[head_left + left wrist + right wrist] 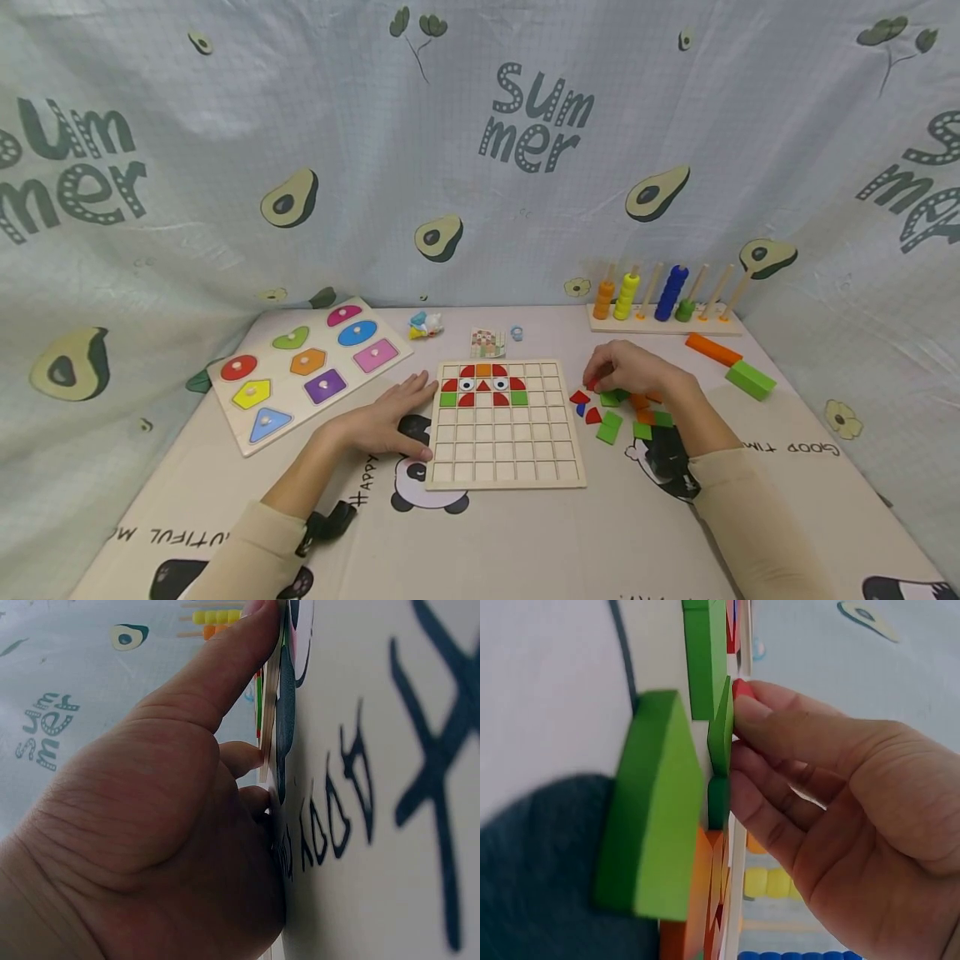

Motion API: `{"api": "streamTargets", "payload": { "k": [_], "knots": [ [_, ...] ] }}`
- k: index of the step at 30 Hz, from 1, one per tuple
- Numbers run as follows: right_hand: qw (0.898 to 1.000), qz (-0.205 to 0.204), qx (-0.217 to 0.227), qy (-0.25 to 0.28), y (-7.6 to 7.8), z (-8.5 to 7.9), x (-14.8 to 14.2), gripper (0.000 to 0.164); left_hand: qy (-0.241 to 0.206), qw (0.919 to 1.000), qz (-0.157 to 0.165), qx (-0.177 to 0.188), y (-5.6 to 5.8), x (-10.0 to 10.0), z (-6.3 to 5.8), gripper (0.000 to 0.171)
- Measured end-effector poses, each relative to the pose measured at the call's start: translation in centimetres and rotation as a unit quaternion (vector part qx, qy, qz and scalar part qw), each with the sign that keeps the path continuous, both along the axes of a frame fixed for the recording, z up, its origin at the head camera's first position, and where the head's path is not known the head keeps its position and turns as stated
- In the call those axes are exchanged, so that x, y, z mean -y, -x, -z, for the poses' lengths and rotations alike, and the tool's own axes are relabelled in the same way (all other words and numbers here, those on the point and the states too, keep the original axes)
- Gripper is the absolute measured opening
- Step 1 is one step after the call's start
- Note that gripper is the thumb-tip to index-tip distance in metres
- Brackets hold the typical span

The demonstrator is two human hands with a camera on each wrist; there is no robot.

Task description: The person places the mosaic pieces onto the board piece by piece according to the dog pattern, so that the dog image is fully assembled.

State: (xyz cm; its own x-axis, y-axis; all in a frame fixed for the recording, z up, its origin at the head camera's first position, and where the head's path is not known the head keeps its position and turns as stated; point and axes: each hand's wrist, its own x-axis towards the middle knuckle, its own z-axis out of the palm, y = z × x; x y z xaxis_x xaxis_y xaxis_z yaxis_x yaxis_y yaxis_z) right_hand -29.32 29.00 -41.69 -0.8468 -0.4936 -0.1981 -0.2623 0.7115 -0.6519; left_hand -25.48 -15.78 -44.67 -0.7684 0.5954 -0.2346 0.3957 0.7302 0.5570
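Note:
A wooden grid board (495, 433) lies mid-table, its upper rows filled with red, green, orange and eye-marked tiles (483, 385). My left hand (386, 417) rests at the board's left edge, fingers spread and thumb near the lower left corner. In the left wrist view that hand (157, 802) lies low against the tabletop beside the board. Right of the board, my right hand (633, 369) pinches a small red piece (742, 688) between thumb and index finger. Loose green pieces (656, 810), orange pieces (697, 877) and red ones (593, 415) lie under and around it.
A shape puzzle board (307, 383) lies at the left. At the back stand a small toy figure (425, 325), a picture card (488, 343), a blue ring (517, 332) and a peg rack (660, 321). Orange (712, 349) and green blocks (751, 380) lie far right.

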Motion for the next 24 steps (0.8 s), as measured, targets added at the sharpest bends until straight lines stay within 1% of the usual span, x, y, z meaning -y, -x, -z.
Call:
{"api": "streamTargets", "payload": {
  "k": [5,8,11,14,18,21,24],
  "knots": [
    [1.0,0.021,-0.001,0.002,0.0,-0.1,-0.4,0.006,-0.001,1.0,-0.002,0.001,0.0,0.0,0.0,0.112],
    [0.999,0.027,-0.002,0.016,-0.1,-0.3,-0.4,0.006,-0.001,1.0,-0.002,0.002,0.0,0.0,0.0,0.112],
    [0.999,0.025,-0.024,0.036,-0.2,-0.7,0.0,0.007,0.002,1.0,-0.002,0.003,0.0,0.0,-0.1,0.112],
    [0.996,0.013,-0.055,0.073,-0.2,-1.1,0.7,0.01,0.004,1.0,-0.002,0.002,0.0,0.0,-0.1,0.112],
    [0.989,-0.002,-0.085,0.12,-0.4,-1.6,2.4,0.017,0.004,1.0,0.001,-0.001,0.0,0.0,0.0,0.111],
    [0.986,-0.02,-0.098,0.135,-0.5,-2.0,4.0,0.018,0.002,1.0,0.003,-0.002,0.0,0.0,0.0,0.112],
    [0.984,-0.046,-0.098,0.141,-0.3,-2.2,5.8,0.017,0.0,1.0,0.003,-0.003,0.0,0.0,0.0,0.112]
  ]
}}
